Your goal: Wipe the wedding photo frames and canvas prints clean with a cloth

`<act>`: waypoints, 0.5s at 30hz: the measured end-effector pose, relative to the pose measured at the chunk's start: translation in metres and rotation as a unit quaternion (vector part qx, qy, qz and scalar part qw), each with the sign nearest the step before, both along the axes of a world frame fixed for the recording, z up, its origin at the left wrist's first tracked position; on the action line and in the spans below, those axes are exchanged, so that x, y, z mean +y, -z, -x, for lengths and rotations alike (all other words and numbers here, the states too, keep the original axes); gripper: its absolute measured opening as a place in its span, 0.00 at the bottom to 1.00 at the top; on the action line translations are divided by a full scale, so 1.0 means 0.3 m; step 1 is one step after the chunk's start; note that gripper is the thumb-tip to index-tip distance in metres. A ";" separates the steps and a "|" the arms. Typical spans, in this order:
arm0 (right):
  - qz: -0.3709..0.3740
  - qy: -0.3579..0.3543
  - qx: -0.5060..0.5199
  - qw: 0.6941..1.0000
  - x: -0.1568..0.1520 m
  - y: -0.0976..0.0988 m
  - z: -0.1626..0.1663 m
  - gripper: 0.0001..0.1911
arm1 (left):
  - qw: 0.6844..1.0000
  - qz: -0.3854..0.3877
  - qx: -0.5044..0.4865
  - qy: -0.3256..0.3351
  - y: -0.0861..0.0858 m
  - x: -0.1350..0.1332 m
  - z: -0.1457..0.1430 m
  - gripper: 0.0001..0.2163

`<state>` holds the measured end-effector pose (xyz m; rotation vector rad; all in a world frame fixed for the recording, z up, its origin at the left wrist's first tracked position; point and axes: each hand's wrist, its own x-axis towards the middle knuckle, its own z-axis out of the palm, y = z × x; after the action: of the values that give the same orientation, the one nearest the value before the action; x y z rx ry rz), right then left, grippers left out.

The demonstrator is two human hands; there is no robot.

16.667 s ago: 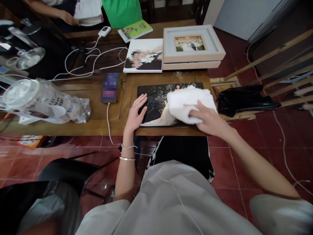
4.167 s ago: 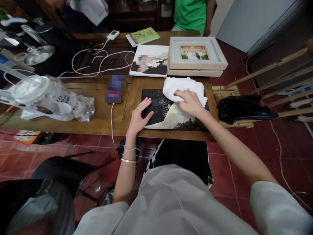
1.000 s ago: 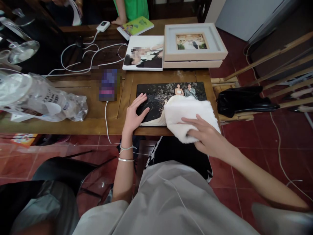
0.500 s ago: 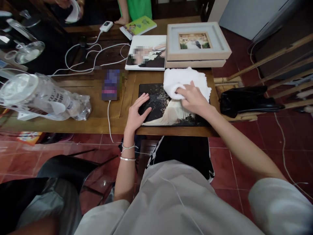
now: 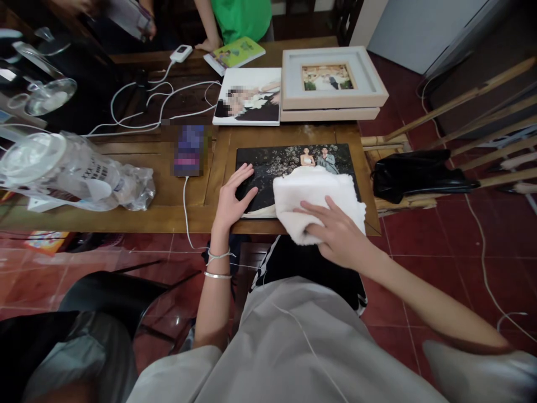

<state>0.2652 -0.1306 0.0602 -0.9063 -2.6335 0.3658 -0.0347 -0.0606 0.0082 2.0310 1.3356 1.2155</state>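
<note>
A dark wedding photo panel (image 5: 268, 168) lies flat on the wooden table near its front edge. My left hand (image 5: 235, 195) rests on the panel's left end, fingers spread and holding nothing. In my right hand (image 5: 335, 229) is a white cloth (image 5: 314, 193), pressed on the front right part of the panel and hanging over the table's edge. Two figures in the photo show above the cloth; the cloth hides the photo's lower right part.
Behind the panel lie a white photo panel (image 5: 247, 115), stacked pale frames (image 5: 289, 101) and a green book (image 5: 239, 53). A phone (image 5: 188, 150) on a cable and a bagged plastic container (image 5: 79, 170) are to the left. Another person's arm (image 5: 205, 22) leans on the far side.
My right hand has drawn the white cloth from the panel's far right part toward me, uncovering the two figures. My left hand stays in place on the panel.
</note>
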 end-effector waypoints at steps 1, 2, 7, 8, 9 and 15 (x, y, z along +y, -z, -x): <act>0.006 0.013 -0.003 1.000 0.053 0.001 0.010 0.27 | 1.000 -0.001 -0.002 0.001 0.000 0.000 0.000 0.19; 0.013 0.028 -0.008 0.999 0.112 0.002 0.023 0.28 | 1.000 -0.001 -0.004 0.003 0.000 0.000 0.000 0.19; 0.024 0.077 -0.040 0.996 0.419 -0.016 0.101 0.30 | 1.000 -0.002 -0.013 0.009 -0.001 -0.002 -0.001 0.19; 0.022 0.085 -0.044 0.995 0.461 -0.022 0.115 0.30 | 1.000 0.000 -0.014 0.009 -0.001 -0.002 -0.001 0.19; 0.021 0.093 -0.048 0.994 0.490 -0.026 0.128 0.31 | 1.000 0.001 -0.014 0.007 -0.001 -0.003 -0.001 0.19; 0.020 0.121 -0.081 0.989 0.346 -0.005 0.163 0.33 | 1.000 0.001 -0.011 0.004 0.004 -0.002 -0.001 0.19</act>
<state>0.2162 -0.0268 0.0616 -1.3017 -2.6246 0.2947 -0.0345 -0.0613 0.0071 2.0138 1.3177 1.2280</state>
